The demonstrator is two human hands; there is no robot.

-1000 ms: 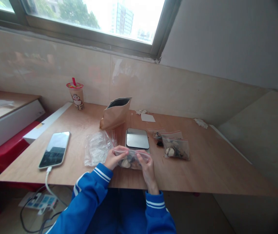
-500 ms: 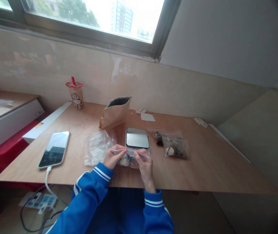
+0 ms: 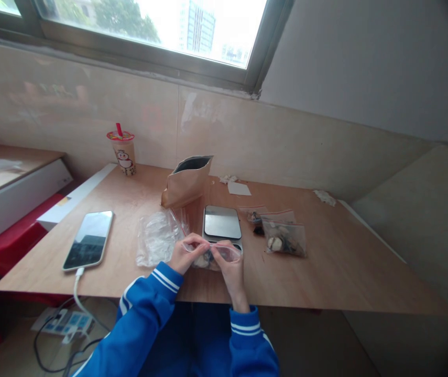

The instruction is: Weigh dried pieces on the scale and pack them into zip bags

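My left hand and my right hand both pinch the top edge of a clear zip bag, their fingertips meeting near its middle. Pale and dark dried pieces lie inside the bag, partly hidden by my fingers. Just beyond the bag sits a small digital scale with a bare metal plate. A pile of flat clear zip bags lies left of my left hand. To the right of my right hand is a filled zip bag, with another small filled bag behind it.
An open brown paper pouch stands behind the scale. A drink cup stands at the back left, and a phone on a charging cable lies at the left. A white card and crumpled tissue lie near the wall.
My hands have drawn closer together along the top edge of the bag, so the fingertips now meet at its middle. The other things on the table stay where they were.
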